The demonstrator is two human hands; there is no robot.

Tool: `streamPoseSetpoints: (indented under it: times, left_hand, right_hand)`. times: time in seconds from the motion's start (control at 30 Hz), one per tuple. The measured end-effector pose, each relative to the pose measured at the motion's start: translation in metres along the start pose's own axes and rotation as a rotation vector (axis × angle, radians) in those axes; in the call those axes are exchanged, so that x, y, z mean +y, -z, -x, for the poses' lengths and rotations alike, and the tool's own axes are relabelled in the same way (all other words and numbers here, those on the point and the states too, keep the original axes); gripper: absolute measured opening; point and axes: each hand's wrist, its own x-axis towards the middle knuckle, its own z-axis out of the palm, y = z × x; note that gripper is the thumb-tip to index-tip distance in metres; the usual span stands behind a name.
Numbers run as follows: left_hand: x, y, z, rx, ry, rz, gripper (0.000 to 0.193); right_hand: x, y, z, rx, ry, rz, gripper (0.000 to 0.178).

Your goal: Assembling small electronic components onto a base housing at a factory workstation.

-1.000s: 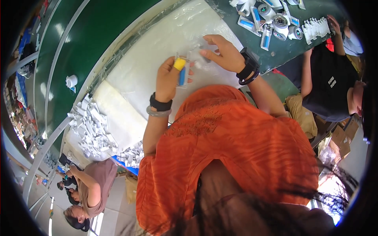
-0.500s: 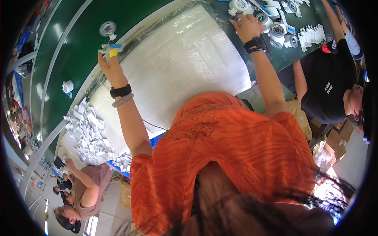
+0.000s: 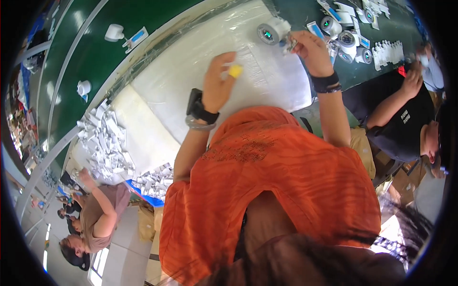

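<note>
My right hand (image 3: pixel 307 50) is closed, its fingertips pinching the thin stem end of a white round-headed device (image 3: pixel 274 31). The device's dark round face has a small green mark and hangs above the plastic-covered white pad (image 3: pixel 191 62). My left hand (image 3: pixel 220 83) is over the middle of the pad, fingers apart with nothing between them. Something yellow (image 3: pixel 235 71) covers its thumb tip. On the green surface at the far left rests another such device (image 3: pixel 114 32), joined to a white and blue flat part.
More white devices (image 3: pixel 347 39) crowd the dark green table at the right, beside a row of white parts (image 3: pixel 387 55). A heap of white pieces (image 3: pixel 107 143) lies at the left. One more device (image 3: pixel 83 87) sits on the green belt. Other people work on both sides.
My left hand has let go of the device at the far left and moved right over the pad. My right hand has come away from the cluster, carrying a device left.
</note>
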Motion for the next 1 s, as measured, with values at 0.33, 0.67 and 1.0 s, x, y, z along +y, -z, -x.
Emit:
streamPoseSetpoints:
  times: [0.33,0.67,1.0]
  left_hand:
    - [-0.010,-0.009,0.021,-0.390,0.108,-0.181,0.045]
    - [0.007,0.010,0.028,-0.508,0.199,-0.203,0.037]
    - [0.038,0.046,0.019,-0.516,0.451,0.110,0.054]
  right_hand:
    - [0.090,-0.040,0.029,-0.291,-0.469,-0.087,0.013]
    - [0.051,-0.069,0.033,-0.539,0.802,1.240,0.057]
    - [0.066,-0.089,0.012,-0.668,0.645,0.910,0.043]
